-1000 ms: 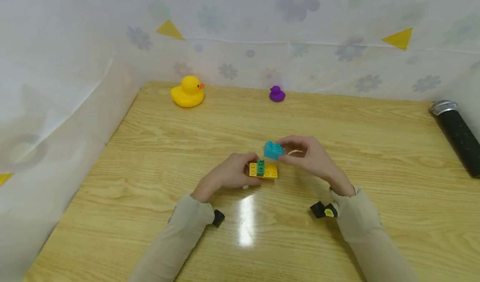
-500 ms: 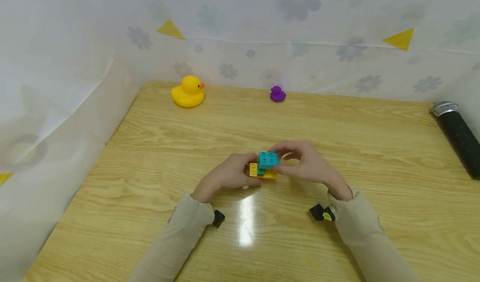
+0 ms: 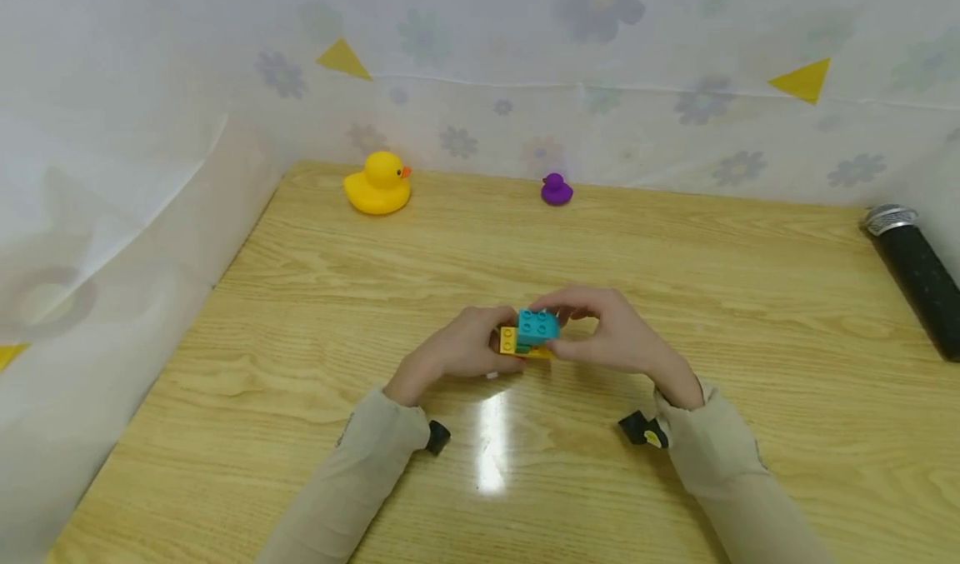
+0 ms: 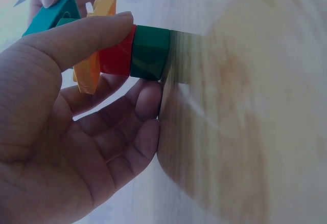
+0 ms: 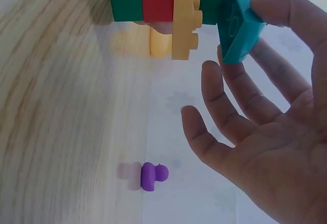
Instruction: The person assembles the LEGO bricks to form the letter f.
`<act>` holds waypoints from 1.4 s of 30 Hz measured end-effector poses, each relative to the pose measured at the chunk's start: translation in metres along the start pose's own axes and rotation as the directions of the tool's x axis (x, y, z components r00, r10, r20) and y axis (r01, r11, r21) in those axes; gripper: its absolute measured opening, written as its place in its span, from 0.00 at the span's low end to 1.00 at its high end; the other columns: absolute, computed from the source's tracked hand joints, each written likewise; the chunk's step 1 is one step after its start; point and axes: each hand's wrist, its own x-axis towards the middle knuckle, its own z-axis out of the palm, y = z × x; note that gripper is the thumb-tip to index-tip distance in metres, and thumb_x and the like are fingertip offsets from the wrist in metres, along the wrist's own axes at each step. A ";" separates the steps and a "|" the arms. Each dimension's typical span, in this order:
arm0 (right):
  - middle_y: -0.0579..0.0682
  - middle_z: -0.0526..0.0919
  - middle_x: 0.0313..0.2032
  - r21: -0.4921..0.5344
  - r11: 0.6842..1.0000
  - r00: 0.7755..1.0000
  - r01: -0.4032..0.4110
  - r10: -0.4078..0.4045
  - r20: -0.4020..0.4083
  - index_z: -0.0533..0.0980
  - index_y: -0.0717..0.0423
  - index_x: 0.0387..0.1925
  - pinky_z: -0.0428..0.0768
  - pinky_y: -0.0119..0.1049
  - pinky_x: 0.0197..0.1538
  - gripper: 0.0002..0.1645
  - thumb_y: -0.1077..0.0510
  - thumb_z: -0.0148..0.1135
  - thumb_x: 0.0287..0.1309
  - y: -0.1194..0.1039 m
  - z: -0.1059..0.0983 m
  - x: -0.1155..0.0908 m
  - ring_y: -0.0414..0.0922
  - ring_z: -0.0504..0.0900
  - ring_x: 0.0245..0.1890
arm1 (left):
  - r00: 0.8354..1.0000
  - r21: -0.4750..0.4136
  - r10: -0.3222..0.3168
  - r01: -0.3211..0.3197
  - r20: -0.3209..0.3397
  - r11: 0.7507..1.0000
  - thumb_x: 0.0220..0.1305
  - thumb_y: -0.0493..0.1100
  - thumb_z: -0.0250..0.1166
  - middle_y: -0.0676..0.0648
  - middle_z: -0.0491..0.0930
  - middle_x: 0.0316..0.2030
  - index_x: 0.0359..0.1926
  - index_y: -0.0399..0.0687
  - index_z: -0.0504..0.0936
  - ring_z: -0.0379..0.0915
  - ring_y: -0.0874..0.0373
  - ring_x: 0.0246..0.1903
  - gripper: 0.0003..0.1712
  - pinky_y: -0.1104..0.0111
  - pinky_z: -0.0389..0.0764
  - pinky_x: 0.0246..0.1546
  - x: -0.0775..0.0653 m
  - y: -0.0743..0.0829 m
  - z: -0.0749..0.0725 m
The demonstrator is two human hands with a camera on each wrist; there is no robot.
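A stack of toy building bricks stands on the table, with a green brick (image 4: 150,52) lowest, a red brick (image 4: 116,58) above it and a long yellow brick (image 5: 182,24) over that. On the yellow brick sits another green brick (image 5: 206,0). My left hand (image 3: 465,343) grips the stack around the red part, thumb on one side and fingers on the other. My right hand (image 3: 618,332) pinches a teal brick (image 3: 531,326) between thumb and fingers. In the right wrist view the teal brick is tilted against the upper green brick, its underside partly showing.
Toward the back of the wooden table (image 3: 420,264) sit a yellow rubber duck (image 3: 378,185) and a small purple duck (image 3: 557,190). A black microphone (image 3: 915,281) lies at the right edge. White flowered cloth (image 3: 480,31) hangs behind and at the left.
My right hand has brought the teal brick left and down, from beside the stack onto its top, where it covers most of the upper green brick. The left hand has stayed in place.
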 end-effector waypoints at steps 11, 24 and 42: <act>0.40 0.83 0.39 -0.082 0.995 0.998 0.058 -0.060 -0.018 0.81 0.51 0.47 0.75 0.48 0.43 0.24 0.67 0.69 0.45 -0.009 0.001 -0.001 0.50 0.77 0.35 | 1.000 -0.004 0.008 -0.008 -0.002 1.000 0.58 0.45 0.70 0.52 0.77 0.25 0.49 0.45 0.75 0.72 0.59 0.15 0.20 0.70 0.74 0.19 0.000 0.000 0.000; 0.42 0.81 0.36 -0.128 0.987 0.995 0.092 -0.095 -0.021 0.81 0.53 0.47 0.71 0.40 0.30 0.24 0.69 0.69 0.44 -0.007 0.002 0.000 0.48 0.72 0.29 | 1.000 -0.006 0.001 -0.001 0.006 1.000 0.58 0.45 0.70 0.51 0.77 0.28 0.47 0.45 0.75 0.73 0.59 0.16 0.19 0.69 0.75 0.20 0.000 0.000 0.000; 0.44 0.81 0.36 -0.136 0.988 0.997 0.076 -0.079 -0.018 0.81 0.55 0.47 0.74 0.42 0.33 0.24 0.68 0.69 0.44 -0.010 0.004 0.001 0.46 0.73 0.30 | 1.000 -0.004 0.017 -0.017 0.005 1.000 0.58 0.45 0.70 0.52 0.78 0.33 0.47 0.46 0.74 0.74 0.59 0.17 0.19 0.68 0.77 0.22 0.001 -0.002 0.001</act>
